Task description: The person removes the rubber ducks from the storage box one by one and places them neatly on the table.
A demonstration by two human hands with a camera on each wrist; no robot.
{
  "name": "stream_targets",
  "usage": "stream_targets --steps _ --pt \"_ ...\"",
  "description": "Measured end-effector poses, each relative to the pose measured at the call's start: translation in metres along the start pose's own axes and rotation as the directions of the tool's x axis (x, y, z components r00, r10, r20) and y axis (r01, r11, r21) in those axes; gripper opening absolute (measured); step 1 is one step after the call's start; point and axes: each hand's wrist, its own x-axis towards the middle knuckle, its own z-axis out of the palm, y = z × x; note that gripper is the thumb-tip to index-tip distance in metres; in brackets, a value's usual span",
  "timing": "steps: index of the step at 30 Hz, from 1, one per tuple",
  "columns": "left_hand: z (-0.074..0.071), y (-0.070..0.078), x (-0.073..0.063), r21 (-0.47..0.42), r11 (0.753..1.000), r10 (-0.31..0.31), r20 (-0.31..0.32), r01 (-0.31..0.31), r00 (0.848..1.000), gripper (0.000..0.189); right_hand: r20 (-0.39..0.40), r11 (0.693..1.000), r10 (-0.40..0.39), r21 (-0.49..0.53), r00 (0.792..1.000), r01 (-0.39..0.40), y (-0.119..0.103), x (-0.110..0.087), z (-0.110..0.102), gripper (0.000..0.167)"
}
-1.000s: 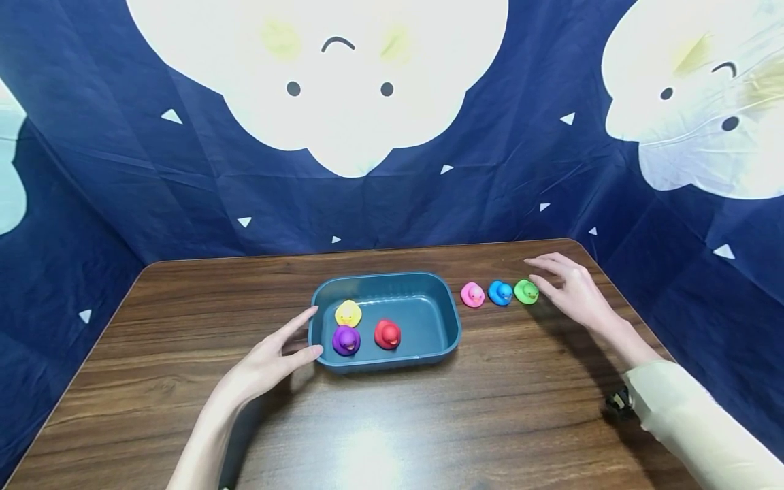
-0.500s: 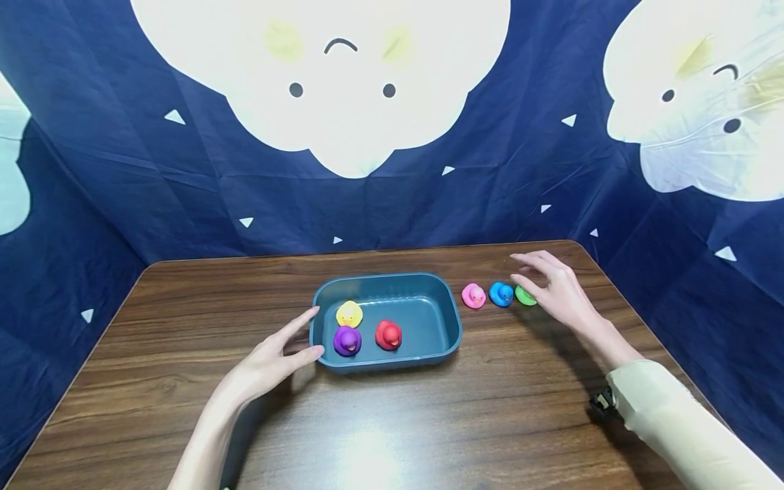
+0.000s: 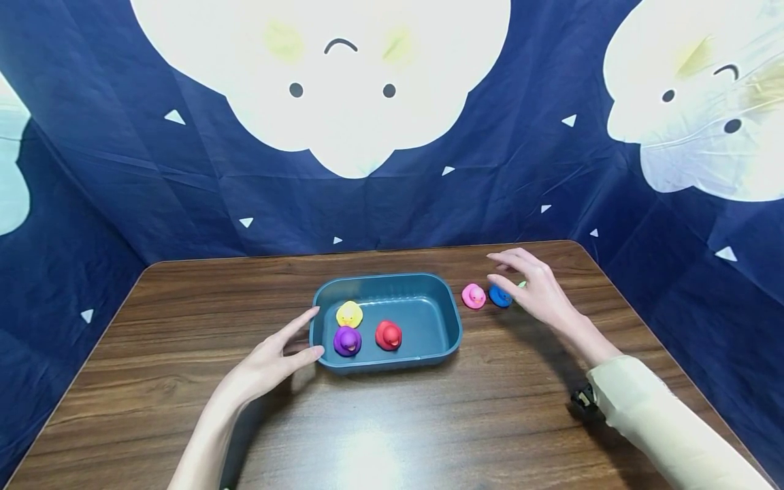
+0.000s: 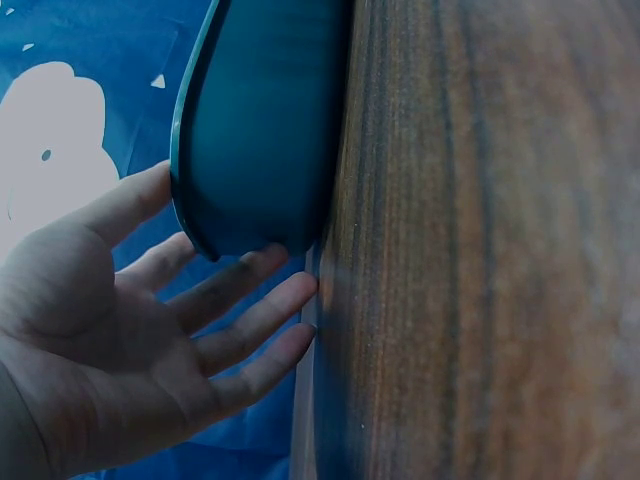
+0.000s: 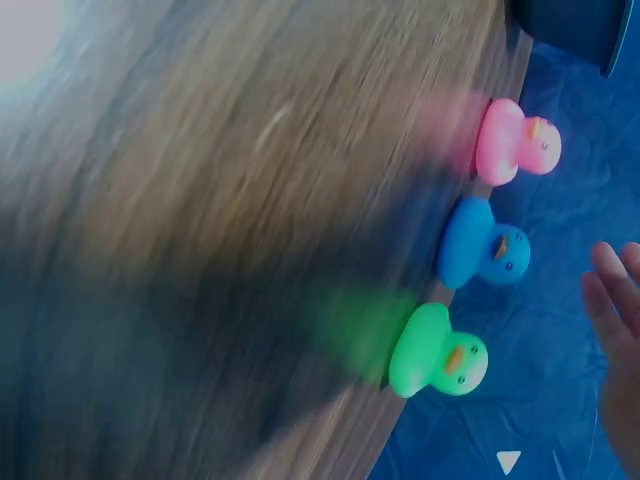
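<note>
My left hand point(image 3: 269, 364) touches the left end of a teal plastic bin point(image 3: 422, 357) with straight, spread fingers; the left wrist view shows its fingertips against the bin's wall point(image 4: 260, 130). Inside the bin sit a yellow rubber duck point(image 3: 349, 314), a purple rubber duck point(image 3: 347, 341) and a red rubber duck point(image 3: 388, 335). My right hand point(image 3: 539, 289) hovers, holding nothing, above a row right of the bin. That row has a pink rubber duck point(image 5: 510, 142), a blue rubber duck point(image 5: 475, 245) and a green rubber duck point(image 5: 432, 355). In the head view the hand mostly hides the green one.
The wooden table point(image 3: 429, 429) ends at a far edge just behind the ducks. Dark blue cloth point(image 3: 202, 197) with white cloud prints hangs behind it and at both sides.
My right hand has moved left along the row, from beside the green duck to over the green and blue ones. The left hand, bin and ducks stay in place.
</note>
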Motion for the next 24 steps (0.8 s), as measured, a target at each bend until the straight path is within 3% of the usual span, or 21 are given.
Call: stream_targets --steps 24 --pt "0.000 0.000 0.000 0.009 1.000 0.005 -0.001 -0.005 1.000 0.077 0.023 0.988 -0.073 0.137 0.997 0.069 -0.040 0.021 0.039 0.034"
